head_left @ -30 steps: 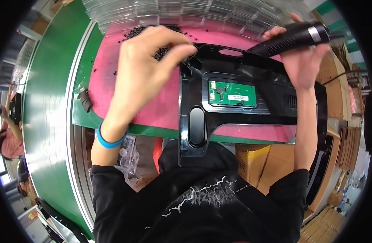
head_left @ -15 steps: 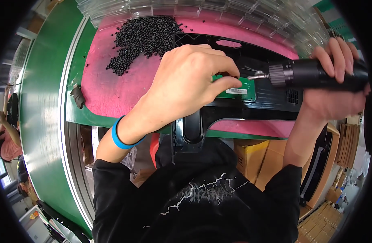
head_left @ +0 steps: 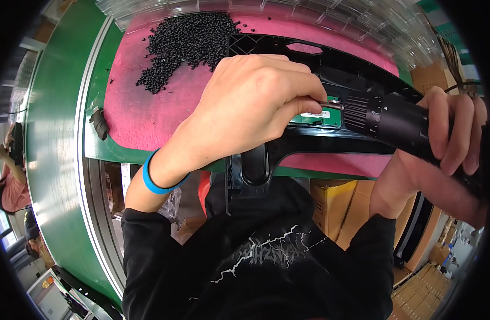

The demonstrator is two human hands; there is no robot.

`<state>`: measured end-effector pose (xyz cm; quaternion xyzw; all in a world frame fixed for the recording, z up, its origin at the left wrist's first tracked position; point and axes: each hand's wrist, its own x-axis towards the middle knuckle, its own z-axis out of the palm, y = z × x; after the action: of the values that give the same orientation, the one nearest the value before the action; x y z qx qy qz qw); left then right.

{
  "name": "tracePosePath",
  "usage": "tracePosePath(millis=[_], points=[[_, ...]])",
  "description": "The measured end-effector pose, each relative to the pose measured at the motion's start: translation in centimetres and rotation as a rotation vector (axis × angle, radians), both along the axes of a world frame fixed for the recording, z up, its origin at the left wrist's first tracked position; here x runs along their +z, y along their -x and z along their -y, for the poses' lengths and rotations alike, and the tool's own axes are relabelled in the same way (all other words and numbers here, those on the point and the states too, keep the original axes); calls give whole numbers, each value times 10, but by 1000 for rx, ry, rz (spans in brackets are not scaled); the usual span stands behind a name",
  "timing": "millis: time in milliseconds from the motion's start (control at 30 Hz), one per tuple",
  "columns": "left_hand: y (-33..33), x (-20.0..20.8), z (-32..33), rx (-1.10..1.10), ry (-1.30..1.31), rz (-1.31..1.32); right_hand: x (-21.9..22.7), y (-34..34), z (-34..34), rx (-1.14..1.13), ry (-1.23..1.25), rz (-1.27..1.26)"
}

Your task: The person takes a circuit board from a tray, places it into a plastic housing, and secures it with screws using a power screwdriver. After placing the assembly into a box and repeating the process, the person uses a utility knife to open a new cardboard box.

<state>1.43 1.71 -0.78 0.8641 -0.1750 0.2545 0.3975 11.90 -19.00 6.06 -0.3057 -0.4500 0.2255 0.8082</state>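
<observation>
My right hand point(head_left: 452, 130) wraps round a black electric screwdriver point(head_left: 397, 121), which lies nearly level and points left. Its bit reaches the fingertips of my left hand point(head_left: 258, 101). The thumb and forefinger there are pinched together; whatever they hold, if anything, is too small or hidden to make out. Just beneath them, a green circuit board point(head_left: 330, 120) with a white label sits in a long black plastic housing point(head_left: 338, 80). My left hand covers part of both board and housing. One arm of the housing sticks out over the near table edge.
A heap of small black screws point(head_left: 189, 42) lies on the pink mat point(head_left: 143, 117), left of the housing. Clear plastic trays point(head_left: 303, 12) line the back. A dark scrap point(head_left: 99, 124) rests at the mat's left edge. Cardboard boxes point(head_left: 333, 208) stand below the table.
The screwdriver has tilted, its rear end dropping, and its bit has moved left to my left fingertips. My right hand has come lower with it. My left hand has shifted slightly right.
</observation>
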Motion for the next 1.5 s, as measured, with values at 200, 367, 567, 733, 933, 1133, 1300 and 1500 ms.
tracePosePath(millis=[200, 367, 567, 733, 933, 1133, 1300, 1500], points=[[4, 10, 1, 25, -108, -200, -8, -5, -7, -42, 16, 51], [3, 8, 0, 93, -316, -163, -9, -19, 11, -84, 61, 111], [2, 3, 0, 69, -403, -185, -19, -52, 28, -63, 153, 250], [3, 4, 0, 93, -444, -243, -30, -67, 23, 38, 143, 384], [3, 2, 0, 99, -439, -238, -29, -60, 20, -46, 206, 419], [4, 1, -1, 110, -438, -242, -32, -60, 15, -14, 169, 429], [3, -2, 0, 120, -467, -202, -34, -60, 12, -65, 214, 399], [2, 0, -2, 133, -510, -211, -36, -57, 7, -139, 279, 354]])
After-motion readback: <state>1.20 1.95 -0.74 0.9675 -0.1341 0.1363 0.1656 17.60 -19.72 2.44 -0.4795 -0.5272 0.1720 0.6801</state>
